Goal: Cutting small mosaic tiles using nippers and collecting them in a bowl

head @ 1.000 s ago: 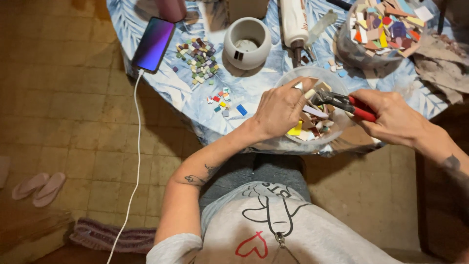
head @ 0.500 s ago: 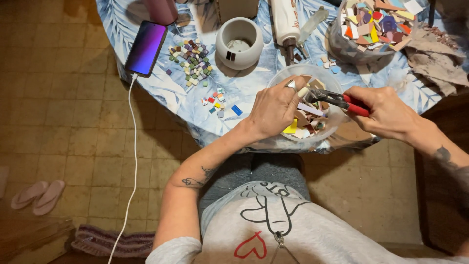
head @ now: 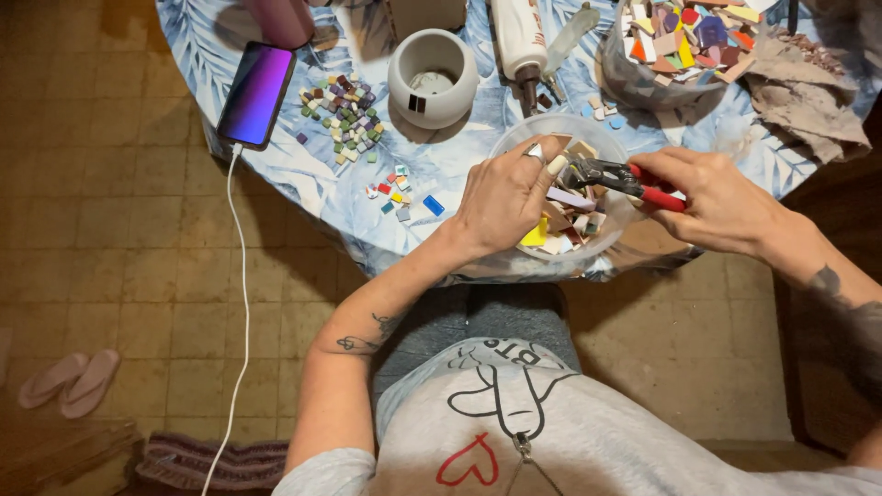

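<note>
At the far left of the table a smartphone point(head: 256, 94) lies charging on its white cable point(head: 241, 303), and just right of it sits a loose heap of small mosaic tiles point(head: 345, 118), with a few brighter chips point(head: 401, 195) scattered nearer the person. A white ceramic pot point(head: 432, 78) stands behind these, seemingly empty.

The left hand point(head: 503, 197) pinches a small pale tile piece point(head: 557, 165) between thumb and fingertips, holding it over the clear plastic bowl point(head: 551, 131), which contains broken tile pieces in yellow, lilac, white and tan. The piece lies directly right of this hand, meeting the tip of the tile nippers point(head: 617, 179). The nippers' long axis runs nearly level, left to right, head toward the left hand. The right hand point(head: 718, 200) is clenched around their red handles. Behind it, a second bowl point(head: 643, 78) is heaped with larger coloured shards.
</note>
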